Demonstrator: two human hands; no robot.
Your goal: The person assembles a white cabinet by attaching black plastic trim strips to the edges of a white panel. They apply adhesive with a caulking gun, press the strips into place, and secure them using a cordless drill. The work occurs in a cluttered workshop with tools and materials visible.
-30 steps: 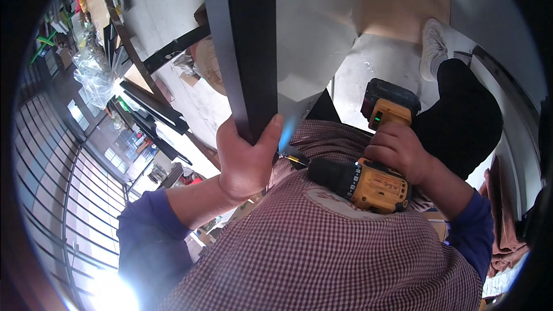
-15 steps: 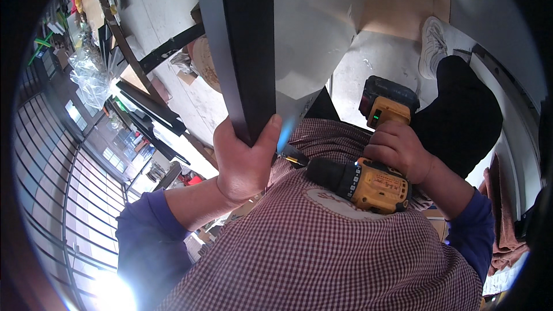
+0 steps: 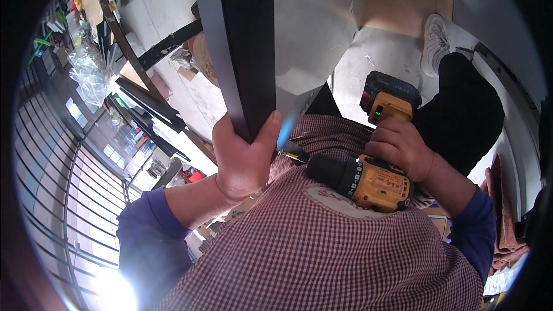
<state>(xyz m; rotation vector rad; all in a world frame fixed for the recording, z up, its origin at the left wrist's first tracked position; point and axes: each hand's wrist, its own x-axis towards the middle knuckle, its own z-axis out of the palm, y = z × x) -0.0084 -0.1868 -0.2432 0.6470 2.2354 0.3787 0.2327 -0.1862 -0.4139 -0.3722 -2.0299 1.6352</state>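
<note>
My left hand (image 3: 245,158) is wrapped round the near end of a long black bar (image 3: 250,52), with the thumb along its right side. The bar runs away from me to the top of the view, beside a large pale panel (image 3: 314,23). In my right hand (image 3: 397,147) is a yellow and black cordless drill (image 3: 377,184), held by its handle. Its black chuck points left, and the bit (image 3: 294,152) reaches close to the bar's near end beside my left hand. Whether the tip touches the bar is hidden. A small green light shows by the drill's battery.
A checked apron (image 3: 311,253) covers my front, close under the drill. Cluttered shelving (image 3: 98,75) and a barred window (image 3: 69,196) lie to the left. Brown cloth (image 3: 504,224) hangs at the right. A white shoe (image 3: 436,43) rests on the floor ahead.
Almost nothing differs. The drill and my right hand have shifted very slightly, while both hands keep their holds.
</note>
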